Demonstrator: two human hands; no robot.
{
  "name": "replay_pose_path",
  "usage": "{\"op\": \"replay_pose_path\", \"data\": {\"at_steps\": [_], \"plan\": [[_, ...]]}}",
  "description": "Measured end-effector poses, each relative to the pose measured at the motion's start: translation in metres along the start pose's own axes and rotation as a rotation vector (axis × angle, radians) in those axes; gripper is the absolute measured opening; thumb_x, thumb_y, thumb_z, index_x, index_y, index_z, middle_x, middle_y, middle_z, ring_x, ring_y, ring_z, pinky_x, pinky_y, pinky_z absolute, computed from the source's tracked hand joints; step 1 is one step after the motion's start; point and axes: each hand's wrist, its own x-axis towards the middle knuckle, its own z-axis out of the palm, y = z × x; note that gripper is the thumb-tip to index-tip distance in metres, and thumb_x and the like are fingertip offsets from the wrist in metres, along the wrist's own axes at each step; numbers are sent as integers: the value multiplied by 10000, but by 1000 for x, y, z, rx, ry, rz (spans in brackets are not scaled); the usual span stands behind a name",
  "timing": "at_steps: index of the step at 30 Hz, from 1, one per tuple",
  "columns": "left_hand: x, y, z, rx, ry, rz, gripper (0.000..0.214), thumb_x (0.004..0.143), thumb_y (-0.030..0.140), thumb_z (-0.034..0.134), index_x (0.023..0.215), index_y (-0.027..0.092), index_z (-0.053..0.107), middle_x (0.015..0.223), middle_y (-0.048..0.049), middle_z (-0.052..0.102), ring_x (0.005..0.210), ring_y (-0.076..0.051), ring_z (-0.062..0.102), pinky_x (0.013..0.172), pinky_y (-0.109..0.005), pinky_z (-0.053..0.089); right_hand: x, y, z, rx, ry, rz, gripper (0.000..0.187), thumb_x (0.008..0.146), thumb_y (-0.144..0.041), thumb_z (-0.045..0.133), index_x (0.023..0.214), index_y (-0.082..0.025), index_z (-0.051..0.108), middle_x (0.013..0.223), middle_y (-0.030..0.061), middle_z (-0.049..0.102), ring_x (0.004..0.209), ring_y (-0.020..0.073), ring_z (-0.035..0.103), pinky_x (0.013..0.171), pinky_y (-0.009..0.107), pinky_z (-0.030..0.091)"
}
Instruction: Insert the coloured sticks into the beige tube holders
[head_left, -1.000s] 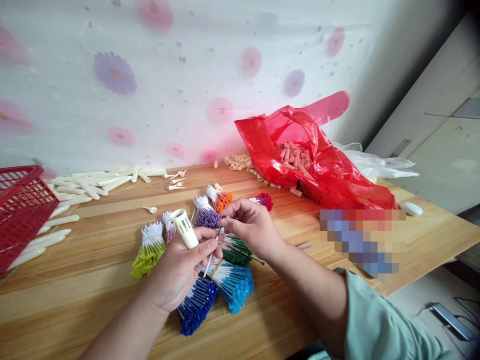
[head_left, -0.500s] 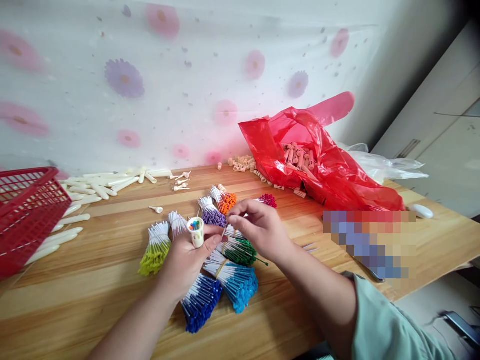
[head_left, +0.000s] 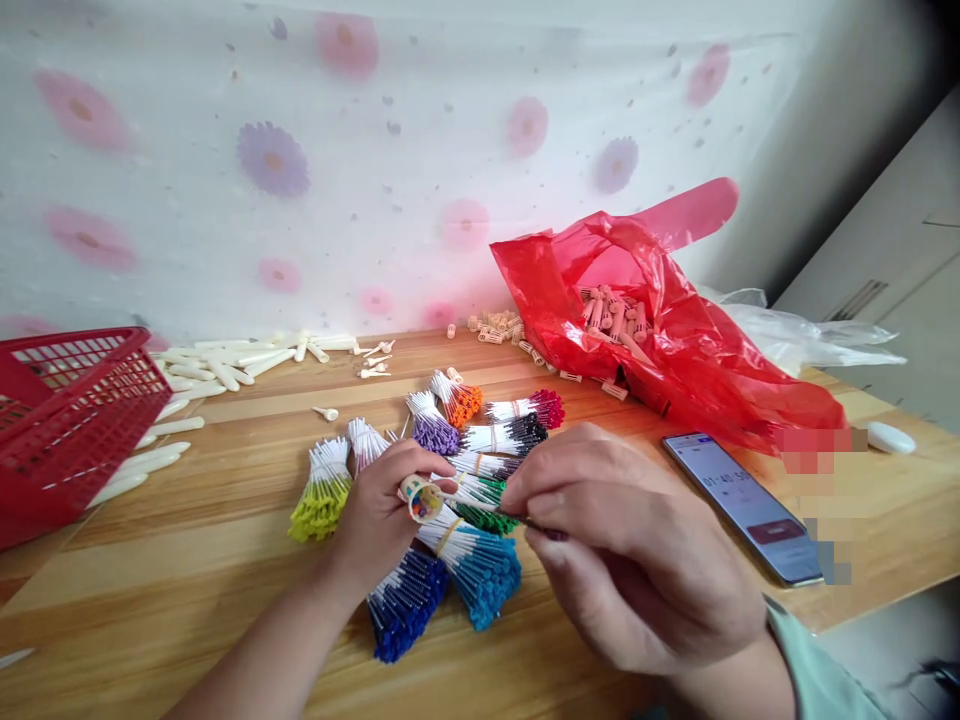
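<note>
My left hand (head_left: pixel 375 520) is closed around a small cream plastic barrel (head_left: pixel 412 486), its open end tipped toward me with several coloured bits inside. Pinched in my right hand (head_left: pixel 637 550) is a thin white pen refill (head_left: pixel 478 503) with a dark end; its other end meets or nearly meets the barrel's mouth. Beneath and around both hands lie banded bundles of refills: dark blue (head_left: pixel 405 605), light blue (head_left: pixel 486 578), green (head_left: pixel 495 517), black (head_left: pixel 529 430), magenta (head_left: pixel 547 408), purple (head_left: pixel 436 434), orange (head_left: pixel 463 404) and yellow-green (head_left: pixel 321 505).
At left stands a red basket (head_left: pixel 82 430) beside cream pen tubes (head_left: pixel 150 464). A red plastic bag (head_left: pixel 720 370) of pinkish barrels (head_left: pixel 615 315) sits at back right. Nearer are a phone (head_left: pixel 739 500) and a white oval object (head_left: pixel 891 437). Small cream tips (head_left: pixel 325 413) lie mid-table.
My right hand has come nearer and to the right, now pinching the refill against or near the barrel. The barrel has tilted from upright toward the right hand. The view has shifted slightly.
</note>
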Motion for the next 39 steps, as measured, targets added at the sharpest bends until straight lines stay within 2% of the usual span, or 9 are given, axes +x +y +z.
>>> {"op": "replay_pose_path", "data": {"at_steps": [7,12,18,22,25,28,36,39], "plan": [[-1,2,0,-40,-7,33,66,769,265,657,755,210,690,710,-19,557,683,-179,534,648,-286,408,-4,5,10,-25,-14,-72,234,859,-109,520,1063,-208,578,887,108,713,831,181,687,735,322,587],[-2,2,0,-93,0,23,95,735,275,693,814,223,692,800,-34,589,771,-209,557,709,-303,434,-6,8,18,-30,10,-115,295,805,-61,560,1075,-181,572,883,121,721,839,186,684,738,315,584],[-5,-7,-3,58,-47,196,245,858,338,562,1074,234,610,965,-56,561,936,-235,533,826,-327,413,-6,19,31,-56,44,-46,261,800,-57,542,1024,-185,583,849,87,700,803,177,663,727,309,563],[-4,-10,-6,174,-40,229,356,920,410,432,1224,241,511,1071,-81,519,1025,-247,499,883,-348,391,-7,29,33,-109,26,18,206,817,-62,515,981,-147,605,893,108,668,802,183,632,720,327,536],[-4,-11,-8,280,-10,211,358,938,413,384,1209,222,519,1072,-92,512,1034,-247,493,885,-351,390,-7,36,32,-189,-9,66,151,825,-89,541,919,-167,628,866,78,634,783,172,587,703,329,502],[-3,-12,-8,373,41,225,318,929,405,415,1115,201,572,1018,-88,518,992,-239,509,851,-333,411,-7,40,32,-210,-20,117,100,823,-119,572,848,-191,636,810,40,580,764,157,547,683,315,475],[-1,-11,-9,477,121,346,226,895,340,516,1028,200,633,896,-69,620,855,-217,577,765,-297,442,-5,45,32,-133,-60,213,95,818,-119,571,763,-178,623,812,37,538,786,157,527,705,311,453],[-1,-7,-10,498,186,391,206,887,300,531,1030,207,647,855,-65,643,812,-218,579,758,-305,439,-7,45,37,-45,-17,284,92,813,-119,583,754,-180,619,814,31,542,798,151,537,713,293,447]]}}
